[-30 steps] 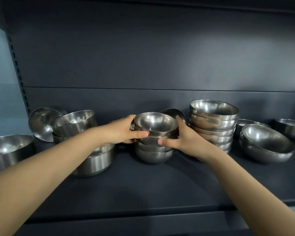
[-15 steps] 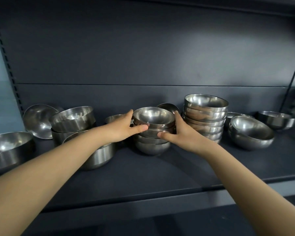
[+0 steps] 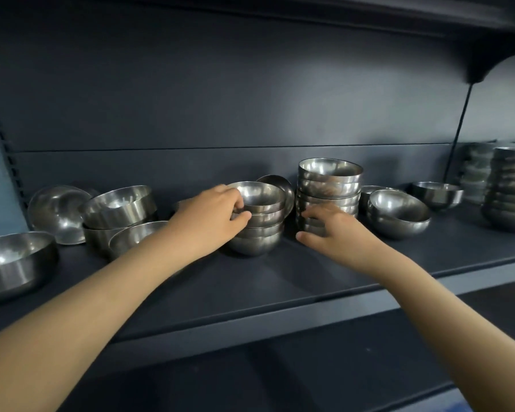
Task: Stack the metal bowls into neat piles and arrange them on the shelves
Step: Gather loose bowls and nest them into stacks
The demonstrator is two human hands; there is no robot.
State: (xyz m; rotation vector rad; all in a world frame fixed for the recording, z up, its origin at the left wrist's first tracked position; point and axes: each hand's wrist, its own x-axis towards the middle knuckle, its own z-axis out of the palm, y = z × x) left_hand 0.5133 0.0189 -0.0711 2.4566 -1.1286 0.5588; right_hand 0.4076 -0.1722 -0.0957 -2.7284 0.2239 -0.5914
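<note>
Hands at the shelf [image 3: 280, 281]: left hand [image 3: 217, 215] grips the short pile [image 3: 259, 230]; right hand [image 3: 333, 233], fingers half-bent, touches the tall pile [image 3: 329, 185] at its 3 o'clock, hold unclear. At 9 o'clock tipped bowls [image 3: 116, 209] and at 3 o'clock loose bowls [image 3: 399, 212] look unstacked; perhaps half remains

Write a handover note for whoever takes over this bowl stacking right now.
Left hand grips the upper bowls of the small stack at mid-shelf.
Right hand is open at the foot of the taller stack beside it; contact unclear.
Done: these two stacks, plus tall piles at far right.
Left: tilted bowls on the left and loose bowls on the right need stacking.
</note>
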